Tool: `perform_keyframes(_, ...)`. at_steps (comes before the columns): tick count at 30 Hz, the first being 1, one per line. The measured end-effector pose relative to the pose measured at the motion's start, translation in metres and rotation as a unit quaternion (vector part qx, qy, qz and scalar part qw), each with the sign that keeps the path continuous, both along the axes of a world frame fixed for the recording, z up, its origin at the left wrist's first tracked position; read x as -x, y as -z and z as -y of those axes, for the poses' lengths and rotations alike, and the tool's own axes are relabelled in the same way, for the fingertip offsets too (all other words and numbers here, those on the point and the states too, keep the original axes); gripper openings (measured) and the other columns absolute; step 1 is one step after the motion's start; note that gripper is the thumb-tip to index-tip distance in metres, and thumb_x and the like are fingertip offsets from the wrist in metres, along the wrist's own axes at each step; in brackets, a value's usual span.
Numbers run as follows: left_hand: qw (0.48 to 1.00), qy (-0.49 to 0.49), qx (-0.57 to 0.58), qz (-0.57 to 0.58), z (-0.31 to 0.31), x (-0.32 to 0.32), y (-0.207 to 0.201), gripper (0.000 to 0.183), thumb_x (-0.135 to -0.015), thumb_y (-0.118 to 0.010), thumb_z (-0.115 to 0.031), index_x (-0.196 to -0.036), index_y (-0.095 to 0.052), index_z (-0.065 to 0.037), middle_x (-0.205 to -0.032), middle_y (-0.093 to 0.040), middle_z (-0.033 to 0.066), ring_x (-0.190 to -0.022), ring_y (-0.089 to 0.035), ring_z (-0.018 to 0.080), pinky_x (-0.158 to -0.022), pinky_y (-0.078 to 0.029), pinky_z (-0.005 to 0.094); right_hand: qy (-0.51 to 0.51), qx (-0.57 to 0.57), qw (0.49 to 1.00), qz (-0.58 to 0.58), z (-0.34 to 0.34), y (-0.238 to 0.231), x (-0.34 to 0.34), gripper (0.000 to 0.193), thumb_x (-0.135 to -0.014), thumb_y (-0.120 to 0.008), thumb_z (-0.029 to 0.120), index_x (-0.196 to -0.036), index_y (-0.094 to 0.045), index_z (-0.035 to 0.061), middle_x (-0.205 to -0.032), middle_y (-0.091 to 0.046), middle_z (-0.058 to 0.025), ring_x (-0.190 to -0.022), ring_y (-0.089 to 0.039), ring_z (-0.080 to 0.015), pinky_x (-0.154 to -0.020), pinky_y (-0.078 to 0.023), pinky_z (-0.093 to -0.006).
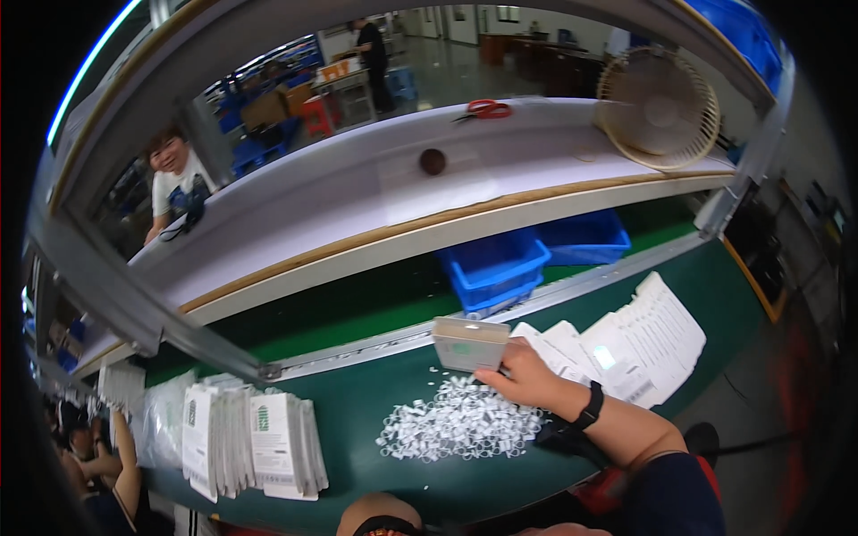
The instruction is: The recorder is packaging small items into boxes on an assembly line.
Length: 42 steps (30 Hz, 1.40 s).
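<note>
My right hand [518, 371], with a black band on its wrist, is closed on a small pale carton [471, 348] with green print. It holds the carton above the far side of a heap of small white plastic loops [460, 420]. Behind that hand, white printed cards [643, 344] lie fanned out on the green table. At the lower edge, close to my body, is what seems to be my left hand [380, 509], beside a dark patterned wristband. Its fingers are hidden. White printed packs [281, 442] stand in rows on the left part of the table.
Blue bins [496, 268] sit under the raised white shelf [331, 214]. On the shelf are red-handled scissors [487, 110], a dark round object [433, 162] and a round fan [659, 109]. A metal post [134, 259] rises at left. Other people are beyond the shelf and at far left.
</note>
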State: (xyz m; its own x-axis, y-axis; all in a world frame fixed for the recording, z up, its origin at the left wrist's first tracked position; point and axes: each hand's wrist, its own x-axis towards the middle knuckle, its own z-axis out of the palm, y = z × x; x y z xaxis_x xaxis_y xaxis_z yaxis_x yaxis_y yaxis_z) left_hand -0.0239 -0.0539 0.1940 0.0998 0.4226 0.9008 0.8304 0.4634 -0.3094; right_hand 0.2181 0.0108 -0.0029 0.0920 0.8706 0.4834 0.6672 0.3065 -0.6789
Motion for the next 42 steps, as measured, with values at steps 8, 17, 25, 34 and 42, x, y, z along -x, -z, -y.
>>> perform_keyframes(8, 0.987, 0.030, -0.090, -0.133, -0.027, 0.005, -0.006, 0.038, -0.090, -0.039, -0.018, -0.055, -0.028, -0.009, -0.056, -0.030, 0.0075, -0.053, -0.035, 0.0251, -0.049, -0.027, 0.0376, 0.015, 0.013, 1.000, 0.004, 0.001, 0.011, -0.011, 0.023, -0.084, -0.066, 0.027, -0.089, -0.066, 0.0044, -0.073, -0.062, -0.0124, -0.071, -0.057, -0.0311, -0.071, -0.042, -0.0419)
perform_keyframes(17, 0.998, -0.004, -0.059, 0.013, -0.012, 0.002, 0.006, 0.037, -0.090, -0.037, -0.016, -0.056, -0.024, -0.010, -0.058, -0.028, 0.0054, -0.053, -0.032, 0.0227, -0.048, -0.028, 0.0362, 0.026, 0.035, 0.999, 0.006, 0.003, 0.015, -0.007, 0.024, -0.084, -0.066, 0.028, -0.089, -0.066, 0.0043, -0.074, -0.062, -0.0117, -0.073, -0.057, -0.0303, -0.075, -0.042, -0.0425)
perform_keyframes(25, 0.984, 0.043, -0.071, -0.158, -0.028, 0.015, -0.003, 0.036, -0.091, -0.035, -0.014, -0.057, -0.024, -0.011, -0.060, -0.029, 0.0052, -0.055, -0.034, 0.0220, -0.049, -0.029, 0.0339, 0.024, 0.035, 0.999, -0.007, 0.006, 0.018, -0.016, 0.024, -0.084, -0.066, 0.028, -0.089, -0.067, 0.0040, -0.073, -0.062, -0.0133, -0.071, -0.057, -0.0318, -0.074, -0.042, -0.0425)
perform_keyframes(34, 0.975, 0.165, -0.126, 0.076, -0.026, -0.022, -0.004, 0.030, -0.094, -0.035, -0.014, -0.064, -0.035, -0.011, -0.066, -0.037, 0.0043, -0.060, -0.039, 0.0219, -0.053, -0.033, 0.0340, 0.017, 0.040, 0.999, -0.018, -0.006, 0.012, -0.011, 0.023, -0.083, -0.066, 0.026, -0.091, -0.067, 0.0040, -0.076, -0.064, -0.0142, -0.074, -0.058, -0.0332, -0.075, -0.043, -0.0429)
perform_keyframes(42, 0.218, 0.808, -0.453, 0.307, -0.038, -0.029, 0.032, 0.023, -0.097, -0.053, -0.022, -0.119, -0.058, -0.015, -0.110, -0.056, -0.0010, -0.105, -0.053, 0.0165, -0.081, -0.047, 0.0383, -0.034, 0.067, 0.992, -0.105, 0.011, 0.005, -0.007, 0.017, -0.079, -0.068, 0.015, -0.092, -0.067, 0.0034, -0.087, -0.067, -0.0160, -0.082, -0.060, -0.0338, -0.079, -0.045, -0.0413)
